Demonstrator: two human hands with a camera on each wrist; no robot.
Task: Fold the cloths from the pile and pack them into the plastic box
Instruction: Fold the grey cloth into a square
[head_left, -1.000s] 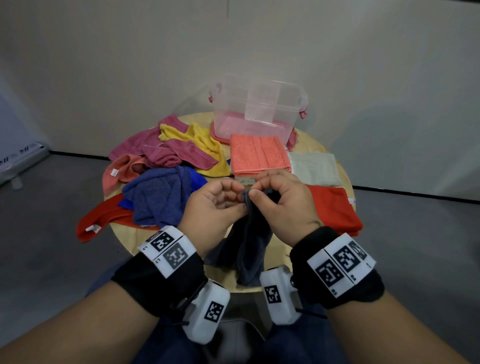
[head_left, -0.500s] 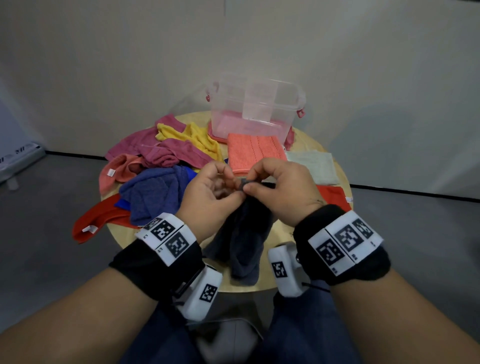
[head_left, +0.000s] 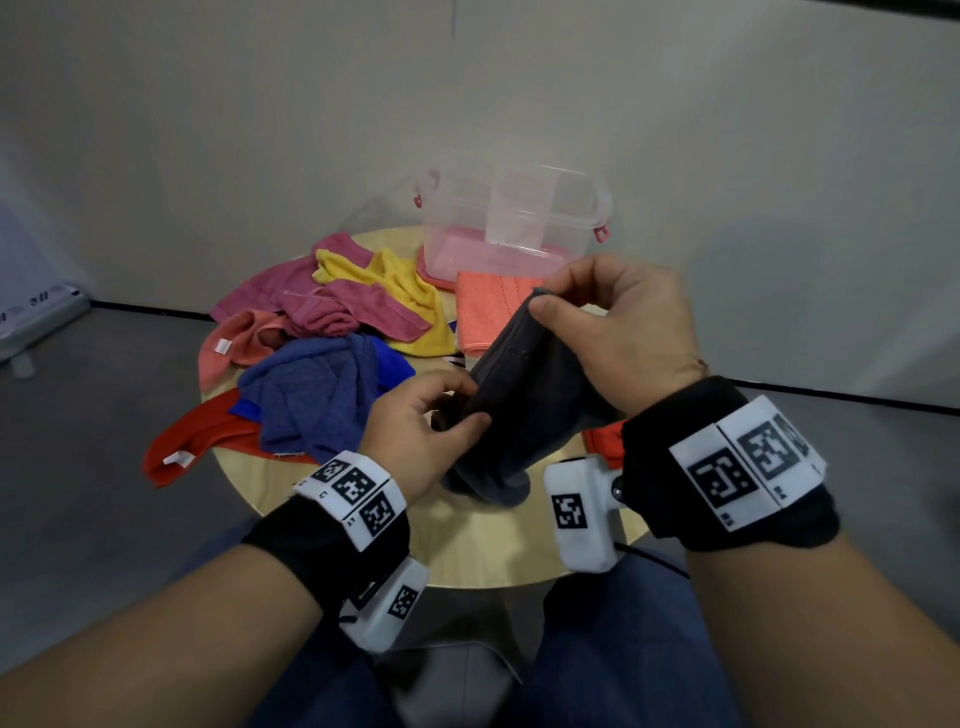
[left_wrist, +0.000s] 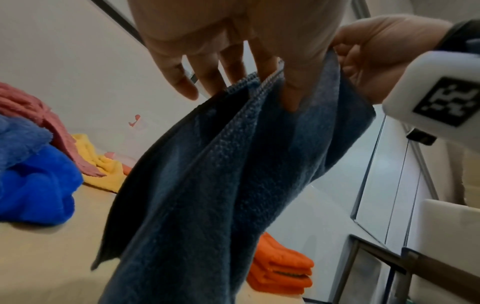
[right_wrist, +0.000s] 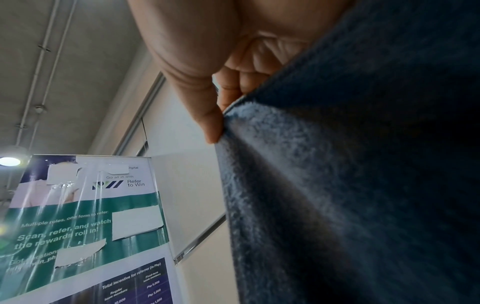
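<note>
A dark grey cloth (head_left: 524, 400) hangs between both hands above the round wooden table (head_left: 483, 551). My right hand (head_left: 540, 306) pinches its upper corner, raised toward the box. My left hand (head_left: 470, 410) pinches the cloth's edge lower down, thumb on top. The left wrist view shows the cloth (left_wrist: 213, 185) with fingers (left_wrist: 291, 96) in its folds; the right wrist view shows the thumb (right_wrist: 210, 123) on the cloth's hem (right_wrist: 337, 185). The clear plastic box (head_left: 519, 208) stands open at the table's far side. The pile (head_left: 332, 353) of pink, yellow, blue and red cloths lies left.
A folded salmon cloth (head_left: 488, 306) lies in front of the box. Folded orange-red cloths (head_left: 605, 436) sit at the table's right, stacked in the left wrist view (left_wrist: 283, 269). A printed banner (right_wrist: 85, 222) stands off to the side. Grey floor surrounds the table.
The hands, pinching the cloth close together before, have moved apart: the right hand rose up and to the right with its corner, the left hand slid down along the edge.
</note>
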